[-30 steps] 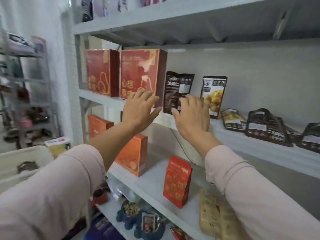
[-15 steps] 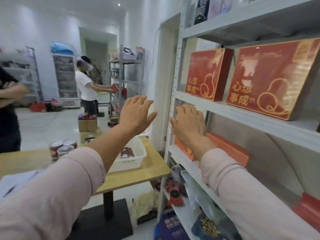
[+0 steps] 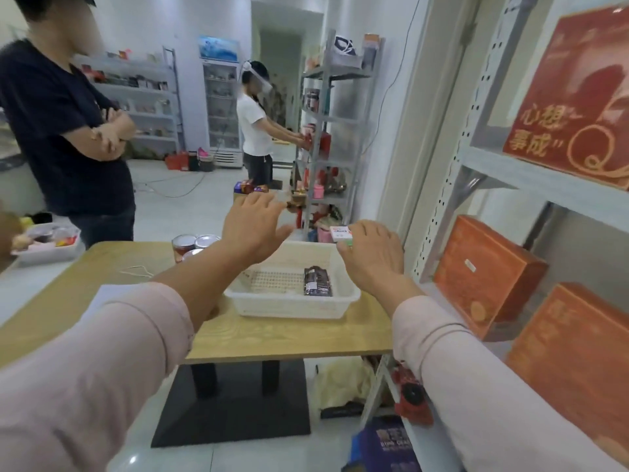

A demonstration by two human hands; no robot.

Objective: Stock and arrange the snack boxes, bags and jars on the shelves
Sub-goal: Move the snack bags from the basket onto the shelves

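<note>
My left hand (image 3: 253, 226) hovers open, fingers spread, above the far left rim of a white plastic basket (image 3: 292, 306) on the wooden table (image 3: 289, 335). My right hand (image 3: 371, 255) is open above the basket's right side. Its fingertips overlap a small white box (image 3: 340, 232) at the far right corner; I cannot tell whether they touch it. One dark snack bag (image 3: 318, 281) lies flat inside the basket. Metal-lidded jars (image 3: 195, 241) stand on the table beside my left forearm.
The shelf unit (image 3: 544, 185) on my right holds two orange boxes (image 3: 483, 270) and a red gift box (image 3: 571, 97). A person in a dark shirt (image 3: 68, 131) stands left of the table, beside another tray (image 3: 47, 247). A person in white (image 3: 253, 127) works at a far rack.
My view has swung left from the shelf of boxes and snack bags to the table. Both hands, holding nothing, moved away from the shelf and now hang over the basket.
</note>
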